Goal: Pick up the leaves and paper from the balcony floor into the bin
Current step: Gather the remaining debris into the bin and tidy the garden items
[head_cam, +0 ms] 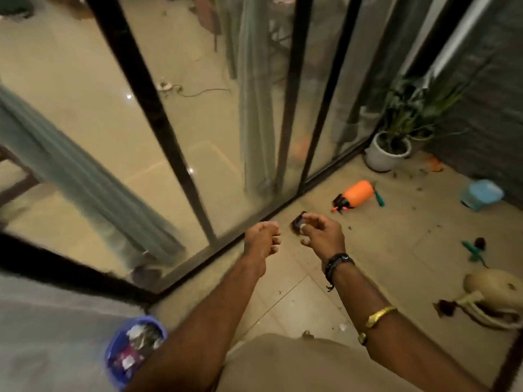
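The right hand (322, 236) is pinching what looks like a dark leaf (298, 222) between thumb and fingertips, holding it above the floor for carrying. The left hand (261, 240) is hanging loosely curled, empty. The bin (111, 357) is sitting lower left.

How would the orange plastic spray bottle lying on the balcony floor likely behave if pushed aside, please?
Lying on its rounded side, the orange plastic spray bottle would probably roll, though its black pump head may swing it round. It looks like stiff plastic; how full or heavy cannot be seen. The smooth tiled floor may let it slide.
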Demonstrator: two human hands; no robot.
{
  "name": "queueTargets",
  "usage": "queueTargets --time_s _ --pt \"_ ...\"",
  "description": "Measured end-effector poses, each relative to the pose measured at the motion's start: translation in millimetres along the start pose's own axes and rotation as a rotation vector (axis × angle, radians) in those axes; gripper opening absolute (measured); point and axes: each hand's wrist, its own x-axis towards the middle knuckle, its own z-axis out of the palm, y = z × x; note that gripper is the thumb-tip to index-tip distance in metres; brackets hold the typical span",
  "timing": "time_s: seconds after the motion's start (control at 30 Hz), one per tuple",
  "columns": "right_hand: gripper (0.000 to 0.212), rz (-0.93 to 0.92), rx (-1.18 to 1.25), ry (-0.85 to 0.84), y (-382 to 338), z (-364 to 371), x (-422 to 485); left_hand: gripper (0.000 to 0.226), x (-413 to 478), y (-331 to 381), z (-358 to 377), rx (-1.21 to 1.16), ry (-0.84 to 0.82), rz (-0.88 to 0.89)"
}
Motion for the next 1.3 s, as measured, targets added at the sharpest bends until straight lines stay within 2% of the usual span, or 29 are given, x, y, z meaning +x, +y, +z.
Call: queueTargets --time_s 0.2,0.37,0.57,0.83,1.13,1.3 --pt "0.026 0.042 0.090 0.215 -4 -128 52 0.016 5 -13 155 0.134 -0.213 -0.009" --pt "0.025 0.083 0.152 0.373 -10 -208 96 0.012 16 -23 260 0.204 -0.344 -0.081" --pt "0.028 0.083 0.168 0.511 -25 -275 173 0.020 62 -23 368 0.307 -0.446 -0.094" --pt "0.027 0.128 0.283 0.687 -53 -348 281 0.013 132 -1 508 0.448 -0.606 -0.167" --pt "0.027 0.194 0.373 0.839 -51 -451 386 0.015 186 -15 661 0.613 -0.691 -0.216" --pt "0.029 0.215 0.378 0.796 -39 -547 462 0.013 211 -39 768 0.612 -0.630 -0.227"
